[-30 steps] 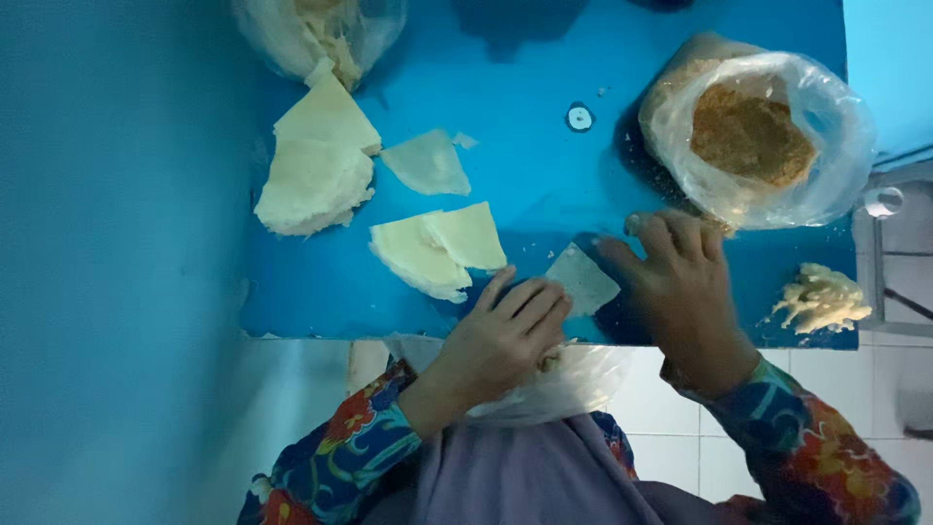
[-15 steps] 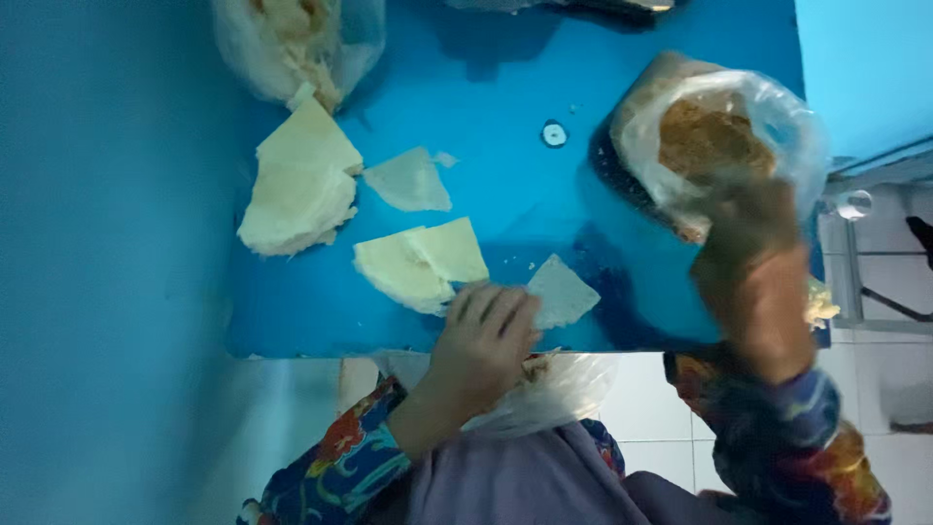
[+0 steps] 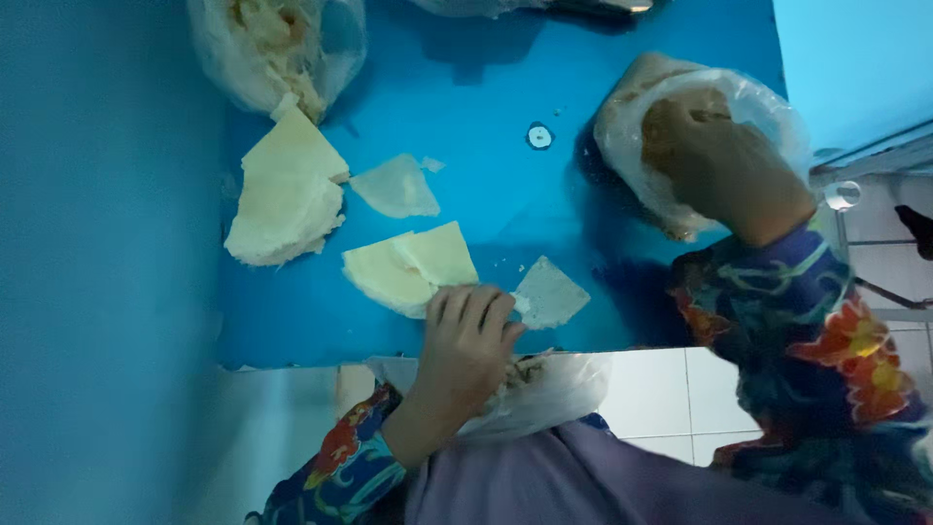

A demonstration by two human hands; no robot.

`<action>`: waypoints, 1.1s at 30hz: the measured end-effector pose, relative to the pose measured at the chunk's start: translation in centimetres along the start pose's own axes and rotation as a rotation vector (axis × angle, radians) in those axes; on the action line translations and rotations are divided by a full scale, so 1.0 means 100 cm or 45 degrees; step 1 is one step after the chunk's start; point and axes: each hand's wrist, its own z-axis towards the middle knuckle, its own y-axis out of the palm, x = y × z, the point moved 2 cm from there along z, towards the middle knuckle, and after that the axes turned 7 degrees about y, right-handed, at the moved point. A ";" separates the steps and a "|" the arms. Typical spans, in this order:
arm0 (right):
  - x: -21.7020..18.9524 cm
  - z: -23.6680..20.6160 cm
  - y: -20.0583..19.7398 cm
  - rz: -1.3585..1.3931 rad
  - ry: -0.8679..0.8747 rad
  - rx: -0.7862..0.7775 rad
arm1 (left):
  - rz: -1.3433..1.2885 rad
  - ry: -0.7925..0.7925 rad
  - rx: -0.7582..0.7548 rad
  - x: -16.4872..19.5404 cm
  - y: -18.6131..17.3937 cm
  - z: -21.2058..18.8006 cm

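The left hand (image 3: 465,335) rests at the near edge of the blue table (image 3: 505,117), fingers laid flat and close together. Its fingertips touch the near-left edge of a small pale wrapper square (image 3: 551,294), which lies flat just to the right of the grip, one corner pointing toward the far side. Nothing is pinched; the grip is loose, pressing down at most.

The right hand (image 3: 724,165) is well apart, reaching to the far right into a bowl lined with a clear plastic bag (image 3: 768,102) that holds brown filling (image 3: 666,122). The fingers are sunk in the filling, so whether that grip is closed on anything cannot be told. The forearm, in a patterned sleeve (image 3: 826,331), runs from near right up to the bowl.

The left hand is plainly the nearer to the wrapper square.

Just left of the left hand lies a stack of folded wrappers (image 3: 408,267), touching or nearly touching the fingers. Farther left sits a larger pile of wrappers (image 3: 282,194), with a single thin sheet (image 3: 397,187) between the piles. Another plastic bag (image 3: 277,44) stands at the far left. A further clear bag (image 3: 544,389) lies in the lap below the table's near edge.
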 end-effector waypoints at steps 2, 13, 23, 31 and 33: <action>0.001 0.005 0.001 0.015 -0.017 -0.035 | 0.003 0.004 0.056 0.000 -0.003 0.000; -0.007 -0.007 -0.025 -0.165 0.060 0.014 | 0.028 0.044 0.020 -0.004 -0.002 0.000; -0.130 -0.069 -0.035 1.166 -0.046 -0.254 | 0.090 0.064 -0.050 -0.003 0.001 0.003; -0.167 -0.105 -0.008 0.814 -0.296 0.208 | 0.047 0.033 -0.065 0.000 -0.003 0.004; -0.163 -0.115 -0.010 0.688 -0.207 0.219 | 0.078 0.047 -0.053 0.000 -0.002 0.005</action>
